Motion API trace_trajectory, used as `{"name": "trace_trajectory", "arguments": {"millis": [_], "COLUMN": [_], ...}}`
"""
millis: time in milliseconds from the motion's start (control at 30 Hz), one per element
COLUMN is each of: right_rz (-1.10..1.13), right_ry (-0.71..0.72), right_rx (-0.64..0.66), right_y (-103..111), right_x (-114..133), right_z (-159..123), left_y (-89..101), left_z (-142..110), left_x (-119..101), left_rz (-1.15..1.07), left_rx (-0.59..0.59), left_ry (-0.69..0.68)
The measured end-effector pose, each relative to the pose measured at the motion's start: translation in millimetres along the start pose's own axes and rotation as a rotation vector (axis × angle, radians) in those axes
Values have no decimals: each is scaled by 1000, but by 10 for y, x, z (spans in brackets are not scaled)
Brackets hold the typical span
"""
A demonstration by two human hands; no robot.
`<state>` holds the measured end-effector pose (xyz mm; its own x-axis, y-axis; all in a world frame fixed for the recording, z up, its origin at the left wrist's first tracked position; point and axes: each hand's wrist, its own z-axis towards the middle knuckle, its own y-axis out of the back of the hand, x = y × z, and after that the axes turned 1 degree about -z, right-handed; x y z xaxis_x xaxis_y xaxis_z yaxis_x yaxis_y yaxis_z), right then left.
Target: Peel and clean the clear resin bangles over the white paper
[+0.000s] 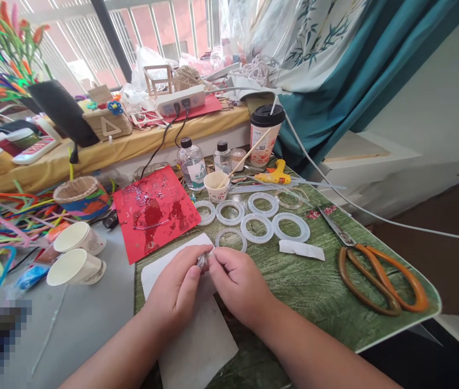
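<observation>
Close together over a white paper sheet (197, 346), my left hand (179, 281) and my right hand (241, 283) are closed on one small clear, shiny piece (202, 261). My fingers cover most of it, so its kind cannot be made out. Just beyond the fingertips lie several translucent round silicone ring molds (257, 228), one partly behind my right hand. A folded white paper strip (301, 249) is to the right of them. Farther right, large scissors (379, 275) with orange handles rest on the green table mat.
Red paper (154, 210) with glossy wet spots lies left of the molds. Behind them stand a paper cup (216, 192) with a stick, clear bottles (192, 165), a yellow glue gun (275, 173) and a lidded drink cup (265, 138). Two paper cups (73, 268) lie at left.
</observation>
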<state>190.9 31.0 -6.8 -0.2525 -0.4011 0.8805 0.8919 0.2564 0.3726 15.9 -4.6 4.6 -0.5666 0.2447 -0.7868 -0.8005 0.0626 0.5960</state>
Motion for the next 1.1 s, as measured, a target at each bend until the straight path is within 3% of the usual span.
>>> {"name": "trace_trajectory", "arguments": {"millis": [133, 267, 400, 533, 667, 767, 900, 1033, 1100], "right_rz": [-40, -102, -99, -107, -108, -134, -97, -88, -72], "right_ry": [188, 113, 241, 115, 277, 146, 255, 100, 170], "right_rx": [34, -24, 56, -68, 47, -52, 69, -29, 15], "right_y": [16, 12, -11, -16, -12, -12, -18, -8, 7], "right_x": [7, 7, 11, 15, 19, 15, 11, 8, 9], "right_z": [-20, -45, -62, -57, -54, -52, -52, -46, -43], "left_y": [11, 3, -5, -12, -27, -32, -27, -24, -24], "left_z": [0, 13, 14, -13, -29, -19, 7, 10, 1], "left_x": [8, -4, -27, -24, -1, 11, 7, 5, 10], "left_rz": [27, 36, -1, -8, 1, 31, 44, 61, 45], "left_rx": [5, 29, 19, 3, -5, -1, 12, 6, 7], "left_ry": [-59, -78, -66, -82, -77, -65, -43, -41, -60]}}
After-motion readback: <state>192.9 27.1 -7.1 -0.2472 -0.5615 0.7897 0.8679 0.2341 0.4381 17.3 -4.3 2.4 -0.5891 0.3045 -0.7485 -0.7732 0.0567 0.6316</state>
